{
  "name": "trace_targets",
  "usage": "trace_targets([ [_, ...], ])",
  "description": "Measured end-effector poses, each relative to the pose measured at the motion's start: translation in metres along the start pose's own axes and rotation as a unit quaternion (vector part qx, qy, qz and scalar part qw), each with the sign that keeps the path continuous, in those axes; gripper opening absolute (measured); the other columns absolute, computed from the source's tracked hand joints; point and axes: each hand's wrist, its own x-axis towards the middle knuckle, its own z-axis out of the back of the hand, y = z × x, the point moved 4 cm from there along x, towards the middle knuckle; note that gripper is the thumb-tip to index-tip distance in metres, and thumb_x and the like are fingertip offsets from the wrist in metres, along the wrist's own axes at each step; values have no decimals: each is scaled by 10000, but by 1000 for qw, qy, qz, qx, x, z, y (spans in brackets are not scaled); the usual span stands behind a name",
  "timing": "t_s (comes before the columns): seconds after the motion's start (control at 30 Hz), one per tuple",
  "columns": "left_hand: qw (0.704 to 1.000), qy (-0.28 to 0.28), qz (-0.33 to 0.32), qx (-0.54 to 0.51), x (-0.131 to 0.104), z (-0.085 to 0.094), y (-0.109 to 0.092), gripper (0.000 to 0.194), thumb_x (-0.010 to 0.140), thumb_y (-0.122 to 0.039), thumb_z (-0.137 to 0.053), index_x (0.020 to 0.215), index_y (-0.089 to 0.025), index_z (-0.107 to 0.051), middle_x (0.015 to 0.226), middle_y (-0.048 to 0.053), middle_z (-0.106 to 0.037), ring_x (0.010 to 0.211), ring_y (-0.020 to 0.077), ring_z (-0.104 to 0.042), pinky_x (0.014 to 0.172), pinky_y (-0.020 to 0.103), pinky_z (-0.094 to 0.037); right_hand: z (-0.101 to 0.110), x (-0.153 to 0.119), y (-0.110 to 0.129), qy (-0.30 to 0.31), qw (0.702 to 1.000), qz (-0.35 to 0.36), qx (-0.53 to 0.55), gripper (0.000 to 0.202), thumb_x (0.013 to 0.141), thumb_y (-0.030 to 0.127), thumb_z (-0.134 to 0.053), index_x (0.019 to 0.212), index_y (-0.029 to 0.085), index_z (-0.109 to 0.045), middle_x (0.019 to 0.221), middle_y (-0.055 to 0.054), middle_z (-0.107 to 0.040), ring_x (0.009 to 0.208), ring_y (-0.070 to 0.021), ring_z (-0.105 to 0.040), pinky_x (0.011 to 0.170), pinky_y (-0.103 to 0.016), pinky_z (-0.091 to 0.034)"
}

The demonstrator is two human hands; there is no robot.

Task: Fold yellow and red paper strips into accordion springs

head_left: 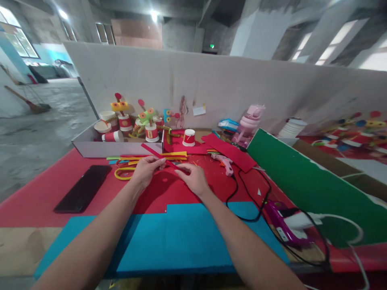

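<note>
Both hands hold one narrow red paper strip [152, 150] slantwise above the red tabletop. My left hand [146, 171] pinches it near the middle, with its upper end sticking out to the left. Fingers of my right hand [192, 176] are closed on the lower right end, and scissors or another small tool cannot be made out there. Just behind the hands lie yellow strips [173, 154] and a looped yellow pipe cleaner [121, 174]. A red and white paper cup [189, 137] stands upside down beyond them.
A black phone [84, 189] lies at left. A pink glue gun [224, 163] and its cable lie right, near a purple power strip [286, 225]. Blue sheets [169, 241] cover the front edge. Cup figures [151, 132] stand in a white box [99, 150]; a green board [314, 185] borders the right.
</note>
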Motion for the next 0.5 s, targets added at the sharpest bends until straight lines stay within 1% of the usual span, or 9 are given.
trace_targets([
  [0.23,1000,-8,2,-17,0,0,-1,243,556,-288,-831,586,-119,-658,539,23,-616,555,110,-545,601,250,-429,2,1,0,-8,1000,-7,-9,169,800,286,-623,881,213,-752,886,-57,-757,786,-219,-694,739,-314,-512],
  [0.4,1000,-14,1,-15,1,0,0,230,549,-278,-831,596,-125,-665,548,24,-623,556,111,-548,599,251,-430,1,1,1,2,999,-33,0,182,805,301,-608,836,194,-752,698,-42,-736,641,-190,-665,612,-274,-485],
  [0.5,1000,-11,-6,-8,1,1,-1,229,558,-283,-825,588,-127,-660,545,24,-618,557,113,-545,601,254,-429,0,1,-1,5,999,-40,15,192,806,308,-596,796,182,-741,663,-37,-717,612,-172,-651,590,-257,-477],
])
